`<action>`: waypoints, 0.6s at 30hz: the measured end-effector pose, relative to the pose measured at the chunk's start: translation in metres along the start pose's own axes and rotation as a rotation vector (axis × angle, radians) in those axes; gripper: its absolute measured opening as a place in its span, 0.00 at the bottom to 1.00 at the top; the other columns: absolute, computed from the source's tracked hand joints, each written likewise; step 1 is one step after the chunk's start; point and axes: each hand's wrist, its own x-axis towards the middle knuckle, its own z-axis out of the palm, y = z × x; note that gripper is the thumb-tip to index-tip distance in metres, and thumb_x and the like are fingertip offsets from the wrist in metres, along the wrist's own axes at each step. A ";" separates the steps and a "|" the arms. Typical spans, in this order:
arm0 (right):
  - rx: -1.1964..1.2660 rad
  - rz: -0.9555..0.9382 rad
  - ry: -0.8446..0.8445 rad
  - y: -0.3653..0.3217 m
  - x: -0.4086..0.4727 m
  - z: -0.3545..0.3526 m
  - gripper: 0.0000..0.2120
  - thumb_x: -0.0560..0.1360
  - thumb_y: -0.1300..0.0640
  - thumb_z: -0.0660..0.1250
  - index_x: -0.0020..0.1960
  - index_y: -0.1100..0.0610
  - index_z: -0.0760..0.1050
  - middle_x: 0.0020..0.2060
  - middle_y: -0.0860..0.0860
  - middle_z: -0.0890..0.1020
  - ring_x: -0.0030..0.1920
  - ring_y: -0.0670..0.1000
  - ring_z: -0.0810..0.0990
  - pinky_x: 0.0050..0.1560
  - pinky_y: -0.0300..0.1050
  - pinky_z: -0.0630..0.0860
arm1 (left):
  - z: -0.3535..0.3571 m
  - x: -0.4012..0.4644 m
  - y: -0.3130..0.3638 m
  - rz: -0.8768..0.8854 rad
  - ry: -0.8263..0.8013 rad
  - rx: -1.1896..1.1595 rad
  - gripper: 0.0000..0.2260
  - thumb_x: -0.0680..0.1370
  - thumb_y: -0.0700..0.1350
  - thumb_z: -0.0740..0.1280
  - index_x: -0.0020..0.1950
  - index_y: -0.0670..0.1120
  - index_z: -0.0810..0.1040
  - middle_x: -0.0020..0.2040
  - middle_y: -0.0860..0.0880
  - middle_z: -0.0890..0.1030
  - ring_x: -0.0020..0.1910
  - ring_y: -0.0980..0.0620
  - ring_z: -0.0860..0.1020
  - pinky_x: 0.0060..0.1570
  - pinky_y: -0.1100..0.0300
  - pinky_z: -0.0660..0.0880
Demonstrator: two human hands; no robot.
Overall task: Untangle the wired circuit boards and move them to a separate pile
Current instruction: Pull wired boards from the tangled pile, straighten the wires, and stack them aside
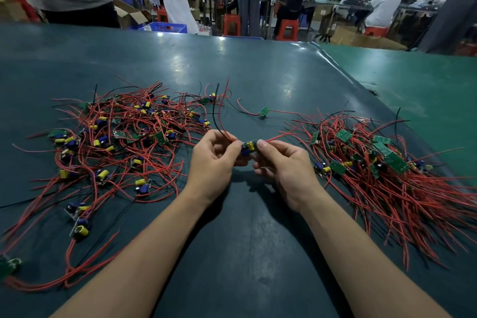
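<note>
A small circuit board with a yellow and a blue part is held above the dark green table between both hands. My left hand pinches its red and black wires at the board's left end. My right hand pinches the board's right end, where a red wire runs off to the right. A tangled heap of wired boards lies on the left. A straighter pile of boards with red wires lies on the right.
One single board with wires lies alone behind my hands. A lighter green table adjoins on the right. People stand and sit at benches beyond the far table edge, with orange stools and a blue crate.
</note>
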 end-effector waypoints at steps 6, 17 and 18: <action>0.025 -0.023 0.106 -0.002 0.003 -0.002 0.07 0.75 0.60 0.71 0.38 0.57 0.84 0.33 0.50 0.82 0.27 0.46 0.77 0.25 0.36 0.71 | -0.001 -0.001 0.002 0.011 -0.051 0.018 0.08 0.73 0.32 0.72 0.50 0.34 0.79 0.40 0.43 0.83 0.37 0.51 0.82 0.42 0.61 0.81; 0.290 -0.137 0.440 -0.014 0.016 -0.018 0.09 0.75 0.64 0.71 0.36 0.58 0.83 0.26 0.48 0.79 0.25 0.42 0.73 0.23 0.34 0.68 | 0.003 -0.002 0.005 -0.022 -0.041 -0.071 0.07 0.71 0.31 0.73 0.48 0.34 0.81 0.37 0.42 0.84 0.35 0.48 0.82 0.42 0.58 0.82; 0.320 -0.147 0.458 -0.015 0.017 -0.020 0.09 0.75 0.64 0.71 0.36 0.59 0.82 0.27 0.48 0.79 0.25 0.42 0.73 0.23 0.34 0.68 | 0.002 -0.001 0.004 -0.030 -0.036 -0.095 0.06 0.71 0.31 0.73 0.47 0.35 0.81 0.36 0.43 0.84 0.34 0.48 0.82 0.41 0.59 0.82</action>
